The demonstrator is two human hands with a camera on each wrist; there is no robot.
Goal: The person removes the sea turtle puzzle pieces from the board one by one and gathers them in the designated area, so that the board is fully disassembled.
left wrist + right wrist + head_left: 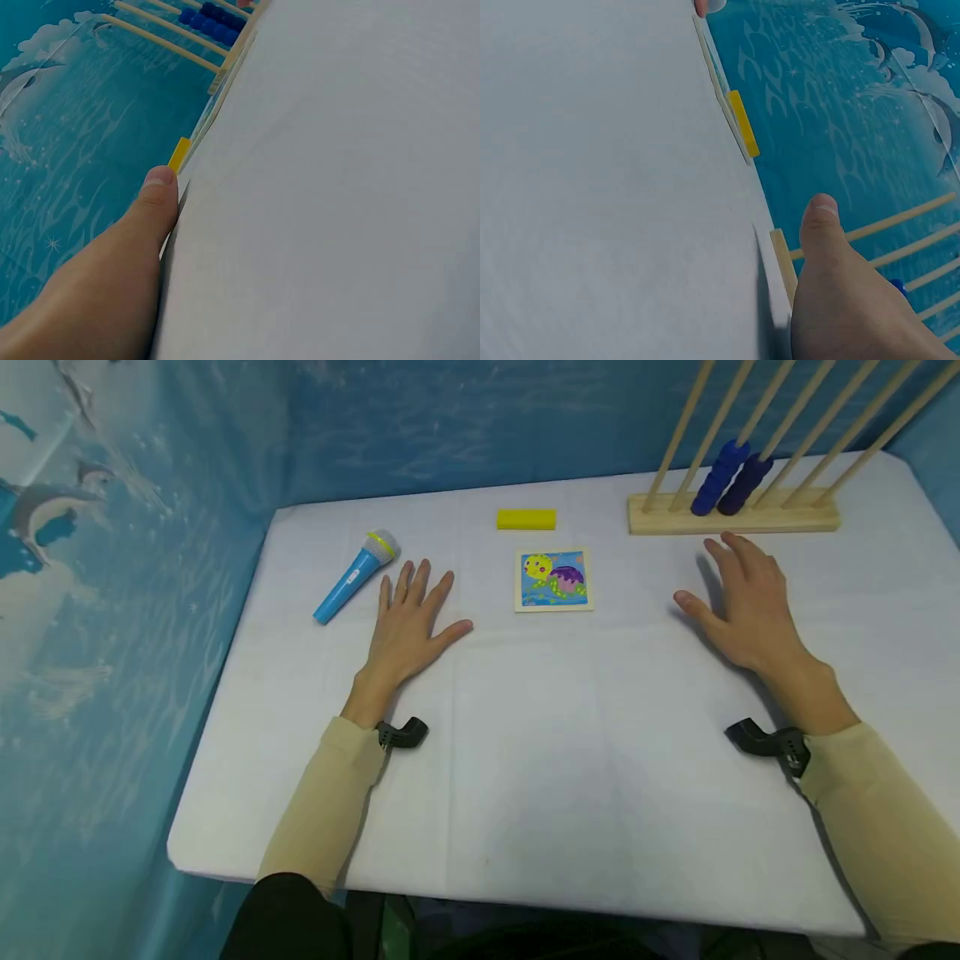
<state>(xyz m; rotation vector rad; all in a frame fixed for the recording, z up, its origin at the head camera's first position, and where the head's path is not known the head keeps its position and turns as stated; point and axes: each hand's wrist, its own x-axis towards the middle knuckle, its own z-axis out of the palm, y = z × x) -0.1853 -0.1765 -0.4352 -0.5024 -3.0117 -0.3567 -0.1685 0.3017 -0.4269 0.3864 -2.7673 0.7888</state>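
Nothing held at the white-clothed table [525, 777]

The pale wooden, blue-beaded rack [735, 525] stands toward the far edge, just beyond the right hand [750, 602], whose grip is loosely spread around nothing; the left hand [408, 631] lies palm-down, its grip splayed and equally bare, just beside the grey-headed blue toy microphone [356, 578]; between them sit a square turtle-picture tile [553, 580] and, farther back, a plain yellow bar [527, 519]; a careless right reach might topple the rack, a left nudge might roll the microphone
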